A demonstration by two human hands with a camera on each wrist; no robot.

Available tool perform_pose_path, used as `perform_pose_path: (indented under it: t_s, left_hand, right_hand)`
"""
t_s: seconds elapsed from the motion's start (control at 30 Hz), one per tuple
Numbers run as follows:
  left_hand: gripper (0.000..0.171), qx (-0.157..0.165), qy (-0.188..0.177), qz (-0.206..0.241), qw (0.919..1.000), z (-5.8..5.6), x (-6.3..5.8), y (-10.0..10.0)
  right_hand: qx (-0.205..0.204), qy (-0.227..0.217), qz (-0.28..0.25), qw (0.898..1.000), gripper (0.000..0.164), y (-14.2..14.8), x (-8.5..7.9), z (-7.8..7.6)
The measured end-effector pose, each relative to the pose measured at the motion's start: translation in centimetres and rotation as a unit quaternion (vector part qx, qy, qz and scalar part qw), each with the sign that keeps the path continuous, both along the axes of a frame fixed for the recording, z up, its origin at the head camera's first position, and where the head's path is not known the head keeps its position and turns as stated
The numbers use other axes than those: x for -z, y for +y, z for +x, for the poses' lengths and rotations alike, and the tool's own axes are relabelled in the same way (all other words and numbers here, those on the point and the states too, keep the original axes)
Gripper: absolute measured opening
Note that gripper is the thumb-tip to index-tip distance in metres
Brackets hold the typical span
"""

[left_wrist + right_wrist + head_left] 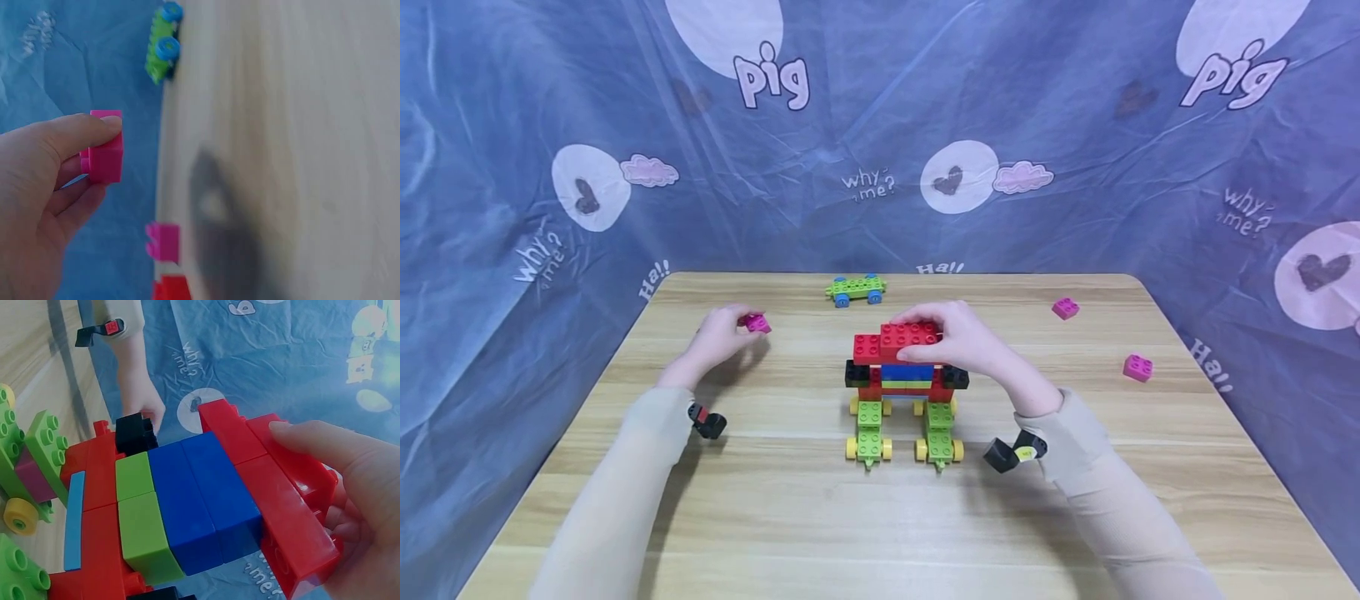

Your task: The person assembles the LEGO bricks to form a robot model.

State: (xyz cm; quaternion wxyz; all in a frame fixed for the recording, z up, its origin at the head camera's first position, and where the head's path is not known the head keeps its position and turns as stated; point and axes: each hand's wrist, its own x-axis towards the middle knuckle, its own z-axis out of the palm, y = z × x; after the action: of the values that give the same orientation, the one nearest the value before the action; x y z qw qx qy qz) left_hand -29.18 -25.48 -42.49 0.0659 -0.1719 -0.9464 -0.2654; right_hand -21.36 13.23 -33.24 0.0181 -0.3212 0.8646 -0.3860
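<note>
My left hand [721, 335] pinches a pink building brick [107, 153] between thumb and fingers, studs facing up, over the table's left part. Mid-table stands a brick structure on two light green wheeled bases [869, 429] with yellow wheels. Its middle layers are red, light green and blue bricks [203, 500], with black bricks [956, 377] jutting at both sides. My right hand [958, 337] grips the red brick [910, 335] at the top, thumb on the near face. In the right wrist view its other fingers are partly hidden behind that brick.
A green car base [857, 289] with blue wheels stands near the table's far edge. Two pink bricks [1065, 308] lie apart on the right side. A blue printed cloth [865, 100] hangs behind the wooden table [820, 525] and along its sides.
</note>
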Motion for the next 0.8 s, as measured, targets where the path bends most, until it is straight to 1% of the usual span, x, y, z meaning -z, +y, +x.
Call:
perform_pose_path:
  t_s: [0.13, 0.3, 0.5, 0.6, 0.7, 0.8]
  left_hand:
    - [0.044, 0.011, 0.017, 0.025, 0.9995, 0.4, -1.3, 1.5]
    - [0.041, 0.047, 0.05, 0.051, 0.9963, 1.0, -3.2, 3.6]
    - [0.043, 0.078, 0.052, 0.058, 0.9939, 2.2, -5.2, 6.2]
    - [0.042, 0.097, 0.06, 0.066, 0.9912, 3.0, -6.1, 7.4]
    - [0.041, 0.124, 0.076, 0.072, 0.9868, 3.7, -7.0, 8.5]
    - [0.041, 0.142, 0.092, 0.076, 0.9827, 4.3, -7.7, 9.4]
  right_hand:
    - [-0.005, 0.009, 0.007, 1.0, 0.042, -0.1, -0.3, 0.1]
    - [-0.009, 0.007, 0.011, 1.0, 0.045, -0.2, -0.6, 0.2]
    - [-0.011, 0.009, 0.024, 1.0, 0.049, -0.4, -0.7, 0.2]
    - [-0.009, 0.017, 0.034, 0.999, 0.049, -0.8, -0.7, 0.2]
    - [-0.006, 0.021, 0.039, 0.999, 0.05, -1.1, -0.6, 0.2]
    - [0.002, 0.022, 0.043, 0.999, 0.049, -1.3, -0.6, 0.2]
